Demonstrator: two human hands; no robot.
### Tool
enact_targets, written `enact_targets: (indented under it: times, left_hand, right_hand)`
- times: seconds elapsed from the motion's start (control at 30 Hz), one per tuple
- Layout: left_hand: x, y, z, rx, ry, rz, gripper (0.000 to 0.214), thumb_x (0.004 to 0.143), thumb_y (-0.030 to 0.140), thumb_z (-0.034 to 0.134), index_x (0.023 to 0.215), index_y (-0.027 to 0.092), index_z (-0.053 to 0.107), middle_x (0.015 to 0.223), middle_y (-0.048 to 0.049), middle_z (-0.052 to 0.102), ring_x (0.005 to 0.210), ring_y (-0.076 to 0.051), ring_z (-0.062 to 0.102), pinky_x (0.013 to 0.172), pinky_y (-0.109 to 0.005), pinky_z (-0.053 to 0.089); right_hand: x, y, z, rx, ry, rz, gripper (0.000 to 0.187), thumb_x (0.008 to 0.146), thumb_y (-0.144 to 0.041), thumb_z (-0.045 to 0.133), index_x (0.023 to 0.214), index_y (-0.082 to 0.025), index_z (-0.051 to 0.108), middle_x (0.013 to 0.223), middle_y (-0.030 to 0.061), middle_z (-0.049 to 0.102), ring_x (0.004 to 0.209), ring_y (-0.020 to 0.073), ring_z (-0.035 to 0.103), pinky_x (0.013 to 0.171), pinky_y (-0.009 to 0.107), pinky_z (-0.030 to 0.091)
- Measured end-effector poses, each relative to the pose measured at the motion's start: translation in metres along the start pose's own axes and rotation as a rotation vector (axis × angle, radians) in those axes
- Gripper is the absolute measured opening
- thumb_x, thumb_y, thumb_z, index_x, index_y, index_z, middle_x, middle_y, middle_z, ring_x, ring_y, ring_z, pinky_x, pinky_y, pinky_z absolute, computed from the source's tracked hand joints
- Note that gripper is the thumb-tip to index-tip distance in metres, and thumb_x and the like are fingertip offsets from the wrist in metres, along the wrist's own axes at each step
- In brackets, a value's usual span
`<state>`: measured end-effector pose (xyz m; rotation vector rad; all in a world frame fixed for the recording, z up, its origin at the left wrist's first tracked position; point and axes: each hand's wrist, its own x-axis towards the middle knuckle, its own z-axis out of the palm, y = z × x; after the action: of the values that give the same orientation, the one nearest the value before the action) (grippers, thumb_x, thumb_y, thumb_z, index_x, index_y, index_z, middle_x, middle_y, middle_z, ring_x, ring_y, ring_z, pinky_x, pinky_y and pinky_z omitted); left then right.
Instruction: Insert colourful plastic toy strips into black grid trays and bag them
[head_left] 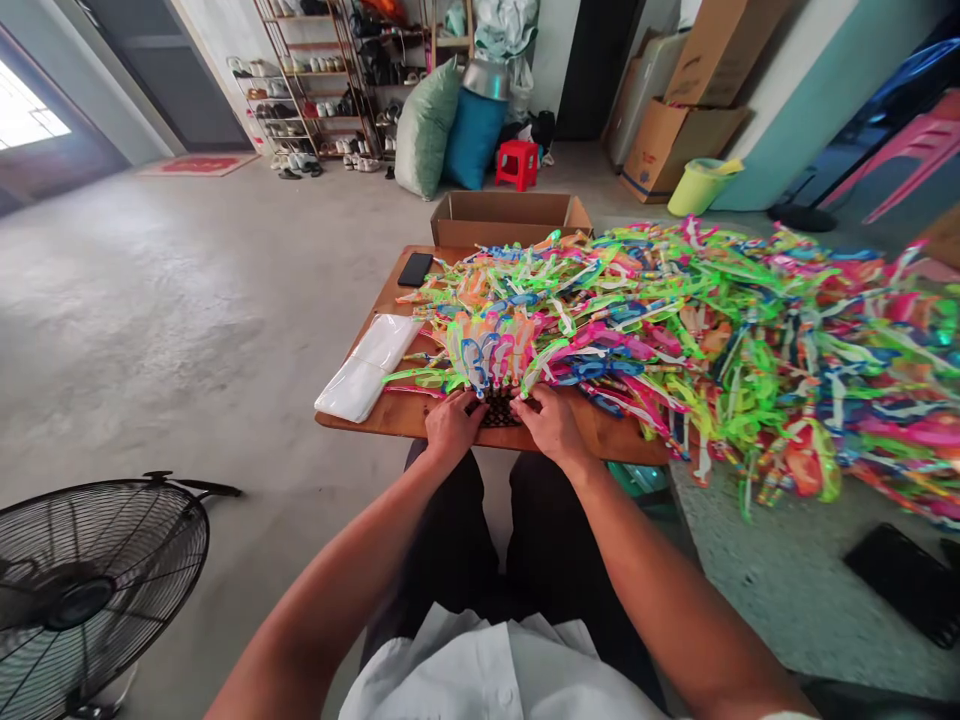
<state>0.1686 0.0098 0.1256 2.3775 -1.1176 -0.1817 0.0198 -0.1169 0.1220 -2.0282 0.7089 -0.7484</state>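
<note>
Where the desk [390,415] ends at its near edge, the left hand [452,425] and right hand [551,420] sit side by side. Both are closed from either side on the dark lower end of a bundle of toys [491,355], which fans up just beyond the knuckles. Little bare wood shows: a heap of toys [712,320] spills past the right edge, and clear bags [371,365] overhang the left corner. A phone [415,268] lies far left. Open floor [187,300] stretches leftward, with a fan [90,590] beside the left forearm. Both forearms reach forward, wrists low, fingers curled inward.
</note>
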Motion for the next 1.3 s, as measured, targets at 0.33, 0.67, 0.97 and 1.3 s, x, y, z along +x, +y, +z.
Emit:
enact_targets:
  times: [0.33, 0.67, 0.97, 1.3]
  left_hand:
    - [0.001, 0.002, 0.001, 0.003, 0.003, -0.008, 0.021, 0.096, 0.045, 0.065, 0.107, 0.031, 0.076, 0.107, -0.0009, 0.077, 0.099, -0.020, 0.069, 0.077, -0.027, 0.046]
    - [-0.002, -0.001, 0.000, -0.034, -0.011, 0.131, 0.020, 0.099, 0.038, 0.062, 0.109, 0.029, 0.076, 0.112, -0.0040, 0.075, 0.106, -0.021, 0.069, 0.083, -0.027, 0.050]
    - [-0.009, 0.007, 0.016, -0.030, 0.136, 0.128, 0.024, 0.100, 0.039, 0.060, 0.112, 0.025, 0.075, 0.121, -0.0075, 0.073, 0.115, -0.024, 0.063, 0.104, -0.034, 0.047]
    - [-0.005, 0.004, 0.012, 0.007, 0.078, 0.200, 0.022, 0.101, 0.035, 0.056, 0.104, 0.024, 0.075, 0.113, -0.0073, 0.073, 0.112, -0.023, 0.063, 0.100, -0.033, 0.047]
  right_hand:
    - [0.007, -0.003, 0.036, -0.298, 0.032, 0.039, 0.015, 0.091, -0.035, 0.065, 0.087, -0.021, 0.068, 0.085, 0.0071, 0.075, 0.082, 0.0231, 0.069, 0.076, 0.030, 0.048]
    - [0.012, -0.019, 0.024, -0.437, -0.083, 0.082, 0.014, 0.095, -0.033, 0.066, 0.092, -0.021, 0.072, 0.090, 0.0072, 0.078, 0.086, 0.0221, 0.070, 0.073, 0.027, 0.043]
    - [0.017, -0.023, 0.020, -0.515, -0.171, 0.048, 0.017, 0.097, -0.032, 0.063, 0.098, -0.020, 0.074, 0.094, 0.0093, 0.078, 0.088, 0.0240, 0.071, 0.073, 0.029, 0.042]
    - [0.020, -0.029, 0.019, -0.588, -0.213, -0.002, 0.020, 0.099, -0.031, 0.059, 0.100, -0.019, 0.074, 0.095, 0.0114, 0.078, 0.087, 0.0245, 0.071, 0.074, 0.030, 0.043]
